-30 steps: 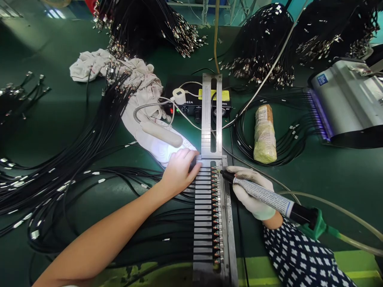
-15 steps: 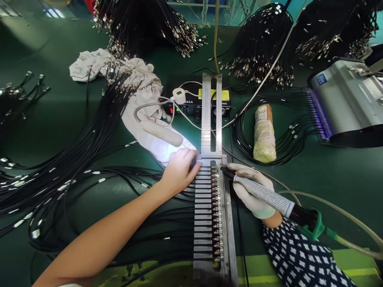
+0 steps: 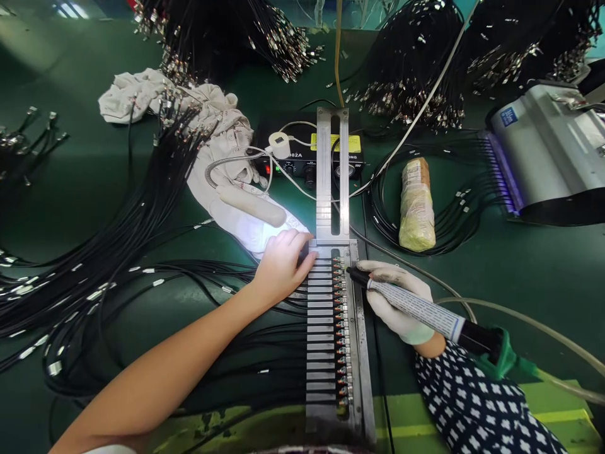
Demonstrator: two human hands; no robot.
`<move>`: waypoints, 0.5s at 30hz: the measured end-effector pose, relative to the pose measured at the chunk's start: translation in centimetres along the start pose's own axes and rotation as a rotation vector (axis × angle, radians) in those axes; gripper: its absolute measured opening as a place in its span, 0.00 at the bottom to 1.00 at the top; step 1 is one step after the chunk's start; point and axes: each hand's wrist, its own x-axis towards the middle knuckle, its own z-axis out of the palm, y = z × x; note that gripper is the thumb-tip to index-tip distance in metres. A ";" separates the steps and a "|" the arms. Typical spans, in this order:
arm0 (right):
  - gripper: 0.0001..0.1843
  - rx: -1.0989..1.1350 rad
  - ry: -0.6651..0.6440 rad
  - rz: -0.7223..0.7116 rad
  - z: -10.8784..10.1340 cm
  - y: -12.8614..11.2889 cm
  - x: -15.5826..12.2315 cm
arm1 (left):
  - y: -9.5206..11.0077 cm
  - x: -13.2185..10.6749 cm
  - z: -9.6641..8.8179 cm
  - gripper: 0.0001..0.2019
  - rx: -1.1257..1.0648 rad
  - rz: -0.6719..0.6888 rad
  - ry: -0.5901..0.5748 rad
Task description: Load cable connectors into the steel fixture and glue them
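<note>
A slotted metal jig [image 3: 320,356] lies lengthwise in front of me, with several black cables laid in its slots and their small connector ends [image 3: 341,328] lined up along its right side. My bare left hand [image 3: 283,265] grips the jig's upper left edge between thumb and fingers. In a white glove, my right hand [image 3: 399,302] is closed round a glue dispensing syringe [image 3: 416,306], which has a printed label and a black tip. That tip points left, at a connector near the top of the row; whether it touches cannot be made out.
A lit lamp [image 3: 253,205] shines over a white cloth [image 3: 227,151]. Behind stands a black dispenser controller [image 3: 295,165]. Cable bundles [image 3: 155,157] spread leftward. At right are a wrapped roll [image 3: 416,208] and a silver UV unit [image 3: 553,157]. The syringe's hose [image 3: 524,321] trails right.
The syringe tip has shifted slightly down the connector row, towards me. My left hand keeps its place on the jig. The whole view has moved a little.
</note>
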 end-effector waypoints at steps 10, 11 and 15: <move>0.10 0.029 -0.010 0.004 -0.1 0.1 -0.2 | 0.3 0.0 -0.2 0.11 -0.007 0.008 0.007; 0.10 0.029 -0.010 0.002 -0.2 0.1 -0.2 | 0.3 0.0 -0.2 0.12 -0.009 0.006 0.009; 0.10 0.026 -0.017 0.006 -0.2 0.0 -0.3 | 0.2 0.0 -0.2 0.12 -0.016 -0.001 0.014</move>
